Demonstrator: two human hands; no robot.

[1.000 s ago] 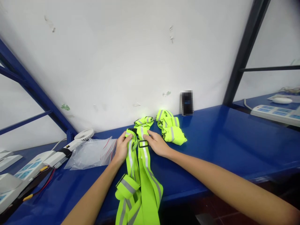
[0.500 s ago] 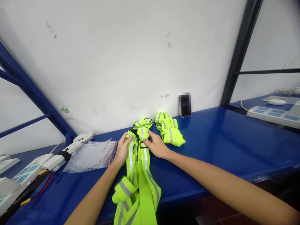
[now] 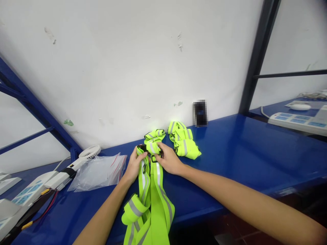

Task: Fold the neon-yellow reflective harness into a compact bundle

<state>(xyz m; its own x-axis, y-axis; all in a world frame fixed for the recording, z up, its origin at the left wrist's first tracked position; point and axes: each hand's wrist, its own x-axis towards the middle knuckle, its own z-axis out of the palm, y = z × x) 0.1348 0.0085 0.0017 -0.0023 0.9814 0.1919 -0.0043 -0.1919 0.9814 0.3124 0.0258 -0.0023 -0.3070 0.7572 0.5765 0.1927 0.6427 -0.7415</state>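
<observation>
A neon yellow-green reflective vest made of straps (image 3: 158, 197), with grey stripes and black buckles, hangs from both hands over the front of the table. My left hand (image 3: 134, 165) is closed on the strap at its upper left, beside a black buckle (image 3: 142, 148). My right hand (image 3: 169, 159) pinches the upper right strap, near a black slider (image 3: 154, 158). Between the hands a short striped piece of strap runs across. The fingertips behind the straps are hidden. Just beyond the hands lies a folded bundle of the same straps (image 3: 154, 135).
Another crumpled yellow-green bundle (image 3: 185, 143) lies right of my hands on the blue table (image 3: 242, 149). At left are clear plastic bags (image 3: 98, 170), a white fan (image 3: 89, 151), power strips (image 3: 30, 190) and wires. A pixelated dark object (image 3: 200, 113) stands against the wall.
The hands have drawn slightly closer together at the top of the vest. The strap between them now lies more tilted, and the left thumb has shifted right. The view has shifted slightly.
</observation>
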